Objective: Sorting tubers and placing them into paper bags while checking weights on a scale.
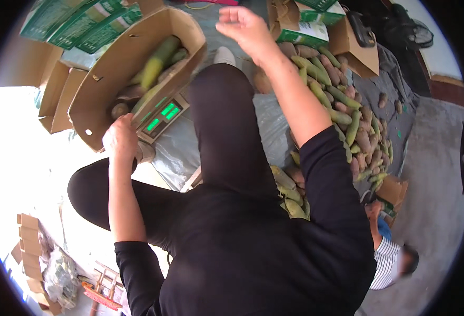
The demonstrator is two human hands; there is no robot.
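An open cardboard box [103, 87] holds long green radishes [158, 62] and brownish roots [120, 110]. It stands over a digital scale [163, 117] whose green display is lit. My left hand [120, 138] is at the box's near rim, its fingers bent over the cardboard edge beside the scale. Part of its grip is hidden from above. Stretched out ahead, my right hand [245, 31] is empty, with fingers apart. It is off the box's right end, over the grey sheet. To its right lies a big heap of green radishes [353, 126] mixed with reddish-brown roots [363, 141].
Green-and-white cartons [76, 29] stand at the far left, with another open carton [300, 32] at the far right. A black fan [416, 34] is beyond. At lower right a person in a striped shirt [387, 263] is close by. Flattened cardboard [29, 247] lies lower left.
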